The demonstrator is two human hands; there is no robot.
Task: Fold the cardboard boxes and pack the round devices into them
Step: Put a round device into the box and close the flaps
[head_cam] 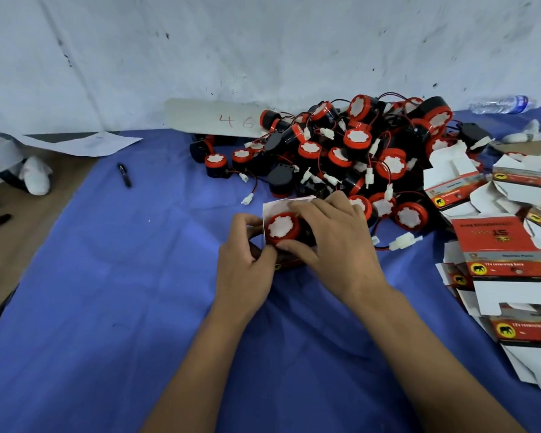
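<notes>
A red and black round device (283, 229) with a white face sits in a small open cardboard box (270, 209) at the middle of the blue cloth. My left hand (247, 257) grips the box's left side, thumb by the device's rim. Fingers of my right hand (328, 235) curl over the device and the box from the right. The box's white flap stands up behind the device. The lower part of the box is mostly hidden by my hands.
A heap of round devices (356, 151) with red wires and white plugs lies behind. Flat unfolded boxes (512, 260) are stacked at the right. A pen (124, 175), a cardboard strip marked 46 (213, 118), paper (85, 143) and a water bottle (500, 104) lie further off.
</notes>
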